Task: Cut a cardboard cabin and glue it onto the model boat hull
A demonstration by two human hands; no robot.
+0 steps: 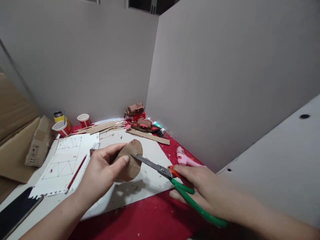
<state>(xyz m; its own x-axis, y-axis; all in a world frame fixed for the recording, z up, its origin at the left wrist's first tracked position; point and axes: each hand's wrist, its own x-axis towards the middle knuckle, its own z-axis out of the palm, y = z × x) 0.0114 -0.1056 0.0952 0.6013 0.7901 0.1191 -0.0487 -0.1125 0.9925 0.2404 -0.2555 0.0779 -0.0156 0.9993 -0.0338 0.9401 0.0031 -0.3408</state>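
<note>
In the head view, the left hand (100, 166) is clamped on a round brown cardboard piece (128, 170), raised above the white board (152, 186) near the middle; the thumb presses its face while the fingers back it from behind, a grip that seems meant to steady it and leave its right side free for the blades. The right hand (200, 186), apart from the left, is closed around the handles of the scissors (162, 169), which slant leftward so their tips meet the cardboard. How far the blades are open, I cannot tell

The pink glue gun (186, 160) lies just beyond the right hand, probably within easy reach. At left, the red pencil (76, 173) rests on the drawn sheet (60, 166), perhaps laid there to keep it by the drawing. Farther off, sticks (118, 125) and a long cardboard strip (150, 136) lie near two model boats (145, 125), whose place at the far side seems to keep them away from the blades
</note>
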